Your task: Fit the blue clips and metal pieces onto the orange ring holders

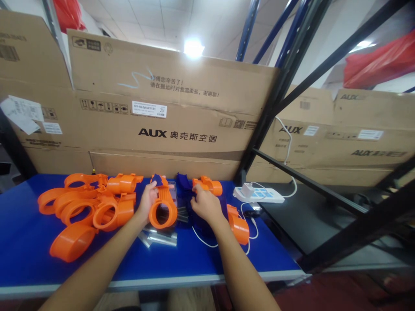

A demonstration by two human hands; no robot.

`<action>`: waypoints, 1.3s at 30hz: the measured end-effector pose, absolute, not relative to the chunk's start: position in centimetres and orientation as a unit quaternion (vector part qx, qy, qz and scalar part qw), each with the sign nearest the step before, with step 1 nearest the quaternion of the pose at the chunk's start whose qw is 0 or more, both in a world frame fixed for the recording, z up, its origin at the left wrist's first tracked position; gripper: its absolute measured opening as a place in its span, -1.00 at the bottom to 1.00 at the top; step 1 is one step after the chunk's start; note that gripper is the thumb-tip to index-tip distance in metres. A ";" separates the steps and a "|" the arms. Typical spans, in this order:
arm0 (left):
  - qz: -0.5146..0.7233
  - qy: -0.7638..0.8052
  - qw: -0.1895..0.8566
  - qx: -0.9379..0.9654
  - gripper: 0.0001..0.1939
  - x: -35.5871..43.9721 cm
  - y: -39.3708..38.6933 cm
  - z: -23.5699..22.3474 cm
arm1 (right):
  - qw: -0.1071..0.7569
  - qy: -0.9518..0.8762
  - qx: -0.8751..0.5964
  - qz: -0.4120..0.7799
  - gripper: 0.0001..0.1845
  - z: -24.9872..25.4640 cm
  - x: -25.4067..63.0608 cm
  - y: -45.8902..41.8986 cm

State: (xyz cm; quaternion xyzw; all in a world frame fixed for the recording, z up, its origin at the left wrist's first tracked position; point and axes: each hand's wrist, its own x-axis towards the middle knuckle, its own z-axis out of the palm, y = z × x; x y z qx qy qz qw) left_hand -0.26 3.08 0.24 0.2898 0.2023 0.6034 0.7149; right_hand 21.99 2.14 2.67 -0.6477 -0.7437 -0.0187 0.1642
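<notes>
My left hand [147, 201] is closed on an orange plastic ring part [164, 207] that stands in the middle of the blue table [29, 242]. My right hand [204, 205] reaches among dark blue plastic pieces [184, 183] beside it, fingers curled; what they grip is hidden. An orange part [209, 185] lies just beyond that hand, and another orange part [239, 224] sits by my right wrist. Several metal strips [162, 237] lie under the held ring.
A pile of orange ring parts [87, 207] fills the table's left side. A white power strip [259, 194] with a charger and white cable lies at the right end. Large cardboard boxes [168, 112] stand behind. Dark shelf beams [292, 69] cross on the right.
</notes>
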 end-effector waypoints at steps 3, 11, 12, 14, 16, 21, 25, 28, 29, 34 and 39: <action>0.604 0.203 0.713 0.291 -0.41 -0.2 2.9 0.5 | 0.154 -0.738 -0.657 -0.018 -0.60 2.1 21.8 2.3; 0.604 0.209 0.713 0.289 -0.41 0.0 2.6 0.6 | 0.144 -0.738 -0.659 -0.008 -0.56 1.8 21.9 2.5; 0.603 0.208 0.713 0.290 -0.42 0.0 2.6 0.6 | 0.146 -0.738 -0.659 -0.006 -0.56 1.8 21.9 2.6; 0.601 0.208 0.715 0.290 -0.43 0.0 2.6 0.5 | 0.155 -0.733 -0.662 -0.004 -0.58 1.7 22.0 2.6; 0.599 0.208 0.718 0.288 -0.44 0.0 2.5 0.5 | 0.167 -0.730 -0.663 -0.002 -0.60 1.7 22.1 2.7; 0.599 0.204 0.721 0.283 -0.46 0.1 2.4 0.6 | 0.199 -0.736 -0.647 0.024 -0.63 1.7 22.3 2.8; 0.601 0.204 0.719 0.284 -0.45 0.1 2.3 0.6 | 0.254 -0.715 -0.651 0.035 -0.68 1.9 22.3 2.8; 0.601 0.204 0.718 0.284 -0.43 0.2 2.2 0.6 | 0.335 -0.679 -0.652 0.033 -0.81 2.1 22.4 2.8; 0.600 0.202 0.720 0.284 -0.42 0.2 2.2 0.6 | 0.375 -0.669 -0.640 0.037 -0.83 2.1 22.5 2.9; 0.600 0.196 0.719 0.291 -0.42 0.0 2.2 0.7 | 0.622 -0.587 -0.508 0.106 -0.82 2.4 22.6 3.1; 0.585 0.179 0.733 0.298 -0.40 -0.2 2.5 0.6 | 0.729 -0.494 -0.342 0.329 -0.91 2.5 21.6 3.1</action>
